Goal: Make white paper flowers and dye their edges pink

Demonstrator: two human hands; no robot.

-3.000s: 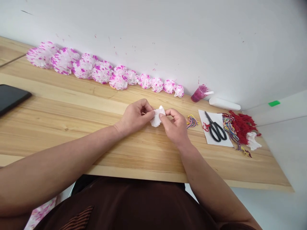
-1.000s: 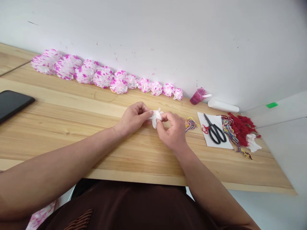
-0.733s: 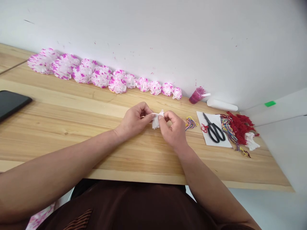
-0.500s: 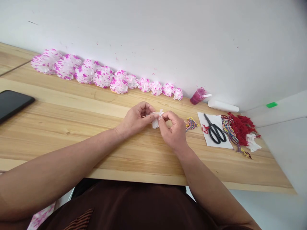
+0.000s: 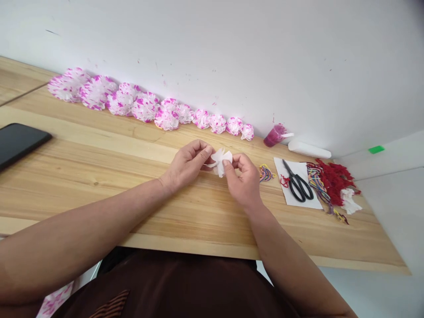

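Fingers of our right hand (image 5: 243, 176) grasp a small white paper flower (image 5: 222, 161) in the middle of the frame, the thumb pressed on its near face and the fingertips tucked behind it. Our left hand (image 5: 187, 168) is just beside it, thumb raised and fingers curled, with the tips at the flower's ragged edge; we cannot tell whether they pinch a petal or merely touch it. The flower is held up above the wooden table (image 5: 109, 176), its thin petals spread unevenly.

Along the wall (image 5: 198, 39), from the upper left toward the centre, we have a row of white paper balls (image 5: 145, 106) splashed with purple-pink, larger at the left end and smaller at the right. Past the row stands a cup (image 5: 274, 136) of purple liquid with a white stick in it, and near that lies a long white object (image 5: 309, 149).

Right of centre, a bunch of coloured cords (image 5: 266, 173) lies near our right hand. Farther right, black-handled scissors (image 5: 294, 179) rest on a white sheet (image 5: 289, 198), beside red yarn scraps (image 5: 284, 180). Next to the sheet we see more multicoloured yarn (image 5: 317, 180), a red heap of yarn (image 5: 334, 181) and crumpled white paper (image 5: 350, 202). A black phone (image 5: 21, 143) lies at the left edge.
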